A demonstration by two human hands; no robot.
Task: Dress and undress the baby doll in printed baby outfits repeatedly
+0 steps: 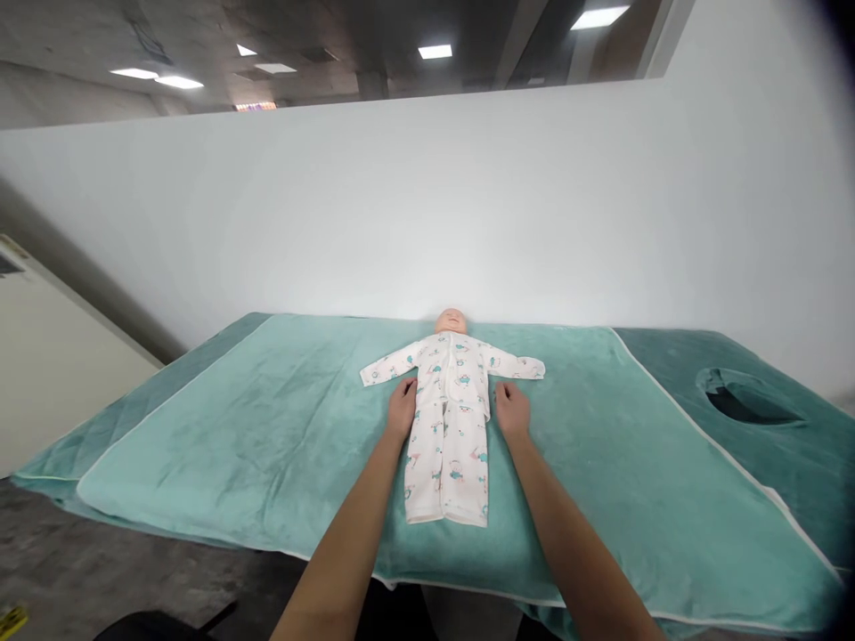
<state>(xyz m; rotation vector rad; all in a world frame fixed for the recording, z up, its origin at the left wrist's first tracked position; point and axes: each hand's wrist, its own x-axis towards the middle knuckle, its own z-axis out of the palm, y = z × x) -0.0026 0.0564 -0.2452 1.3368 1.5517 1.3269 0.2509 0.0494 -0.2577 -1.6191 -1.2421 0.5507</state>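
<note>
A baby doll (452,320) lies on its back, its head close to the wall. It wears a white long-sleeved shirt (460,378) with a small teal and pink print, sleeves spread to both sides. Matching trousers (446,463) lie straight below, legs side by side; no feet show. My left hand (402,405) rests as a loose fist on the cover, right against the left edge of the clothes. On the other side my right hand (512,409) is also curled closed, a small gap away from the shirt. Nothing shows in either hand.
A teal plush cover (267,427) with white piping spreads over the bed. Toward the right, the darker sheet has an oval opening (741,405). A white wall (427,205) stands behind the bed, and a pale panel (60,365) is at far left.
</note>
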